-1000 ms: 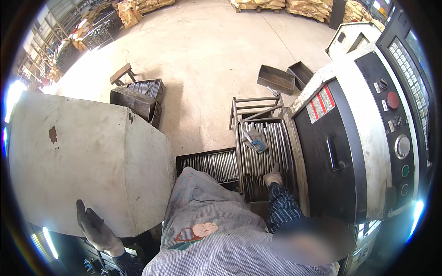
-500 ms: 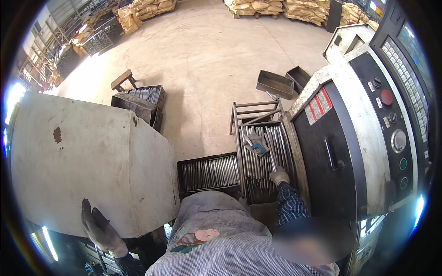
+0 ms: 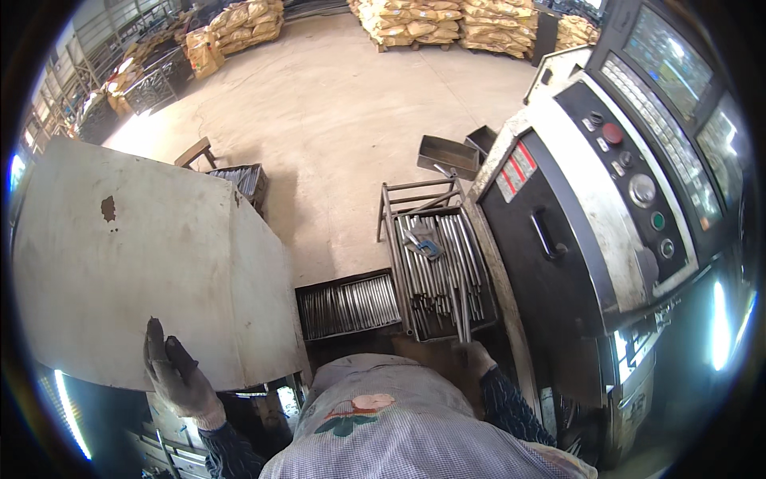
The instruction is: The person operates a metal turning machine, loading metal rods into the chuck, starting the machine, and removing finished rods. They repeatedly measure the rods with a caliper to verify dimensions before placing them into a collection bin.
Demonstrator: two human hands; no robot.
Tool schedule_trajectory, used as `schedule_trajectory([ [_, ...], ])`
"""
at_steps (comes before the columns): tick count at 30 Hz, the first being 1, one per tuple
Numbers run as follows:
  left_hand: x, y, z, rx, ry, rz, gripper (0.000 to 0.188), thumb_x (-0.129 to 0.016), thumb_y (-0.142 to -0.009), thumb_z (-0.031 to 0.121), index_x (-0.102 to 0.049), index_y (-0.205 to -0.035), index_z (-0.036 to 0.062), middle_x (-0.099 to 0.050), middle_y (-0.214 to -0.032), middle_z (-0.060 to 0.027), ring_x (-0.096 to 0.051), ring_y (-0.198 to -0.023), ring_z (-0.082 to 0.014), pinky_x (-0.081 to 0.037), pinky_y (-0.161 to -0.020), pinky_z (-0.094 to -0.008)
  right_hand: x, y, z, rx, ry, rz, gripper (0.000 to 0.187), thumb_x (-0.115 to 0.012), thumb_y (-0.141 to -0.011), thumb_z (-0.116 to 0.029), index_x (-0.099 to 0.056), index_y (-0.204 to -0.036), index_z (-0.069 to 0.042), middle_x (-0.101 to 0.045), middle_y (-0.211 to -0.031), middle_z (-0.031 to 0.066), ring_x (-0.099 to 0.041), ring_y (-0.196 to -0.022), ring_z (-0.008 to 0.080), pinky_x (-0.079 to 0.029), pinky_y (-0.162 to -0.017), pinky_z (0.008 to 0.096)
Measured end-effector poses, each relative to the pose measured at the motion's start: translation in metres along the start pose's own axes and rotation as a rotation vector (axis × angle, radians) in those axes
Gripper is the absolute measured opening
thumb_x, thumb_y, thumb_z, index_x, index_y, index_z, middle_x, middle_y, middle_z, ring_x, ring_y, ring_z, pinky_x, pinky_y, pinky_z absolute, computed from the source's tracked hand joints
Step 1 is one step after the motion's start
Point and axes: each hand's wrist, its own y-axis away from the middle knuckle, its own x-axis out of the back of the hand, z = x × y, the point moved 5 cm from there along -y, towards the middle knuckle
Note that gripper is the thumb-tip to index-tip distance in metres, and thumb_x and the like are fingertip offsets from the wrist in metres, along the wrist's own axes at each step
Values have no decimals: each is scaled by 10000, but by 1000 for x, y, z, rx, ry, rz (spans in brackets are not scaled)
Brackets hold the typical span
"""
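My right hand (image 3: 476, 359), in a grey work glove, is closed on the near end of a metal rod (image 3: 465, 315). The rod reaches over the front of a tray (image 3: 441, 335) packed with similar loose rods (image 3: 419, 267). On those rods lies a blue and grey measuring tool (image 3: 428, 246), apparently a micrometer, on a rag. My left hand (image 3: 179, 379), gloved with dark fingertips, is raised at the lower edge of a white machine panel (image 3: 159, 263). Its fingers are stretched out and hold nothing; whether they touch the panel I cannot tell.
A black bin of short rods (image 3: 349, 305) sits left of the tray. On the right stands a machine with a dark door (image 3: 542, 239) and control panel (image 3: 630, 172). Metal boxes (image 3: 447, 154), a small bench (image 3: 194, 152) and stacked sacks (image 3: 411, 22) stand farther off.
My right hand has drawn the rod toward my body, past the tray's near edge. The view has turned slightly right. My left hand keeps its stretched pose by the panel.
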Motion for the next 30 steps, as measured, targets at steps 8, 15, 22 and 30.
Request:
schedule_trajectory([
  [8, -22, 36, 23, 238, 602, -87, 346, -536, -1025, -49, -602, -1364, -33, -640, -1363, -182, -612, -1244, -255, -535, -958, -333, 31, 168, -139, -231, -448, 266, 160, -759, -799, -32, -652, -918, -46, -638, -823, 9, -620, -740, 127, -513, -671, 296],
  [15, -32, 56, 117, -195, 624, -133, 353, -567, -987, -89, -630, -1330, -35, -677, -1309, -183, -673, -1043, -219, -533, -714, -281, 56, 265, -149, -54, -616, 404, 195, -827, -775, -34, -668, -883, -63, -641, -840, -9, -608, -738, 118, -505, -674, 281],
  [22, -34, 89, 196, -184, 799, -264, 333, -573, -984, -61, -641, -1309, -36, -696, -1263, -187, -682, -1134, -283, -554, -922, -349, 98, 327, -106, -15, -616, 452, 197, -830, -772, -20, -676, -883, -71, -652, -847, -15, -616, -773, 118, -518, -722, 289],
  [30, -30, 164, 421, -157, 1170, -533, 313, -618, -923, -88, -674, -1228, -42, -713, -1181, -191, -692, -1086, -277, -541, -971, -349, 192, 403, -31, -7, -772, 544, 260, -838, -757, -14, -688, -965, -55, -679, -850, 11, -645, -781, 122, -536, -724, 282],
])
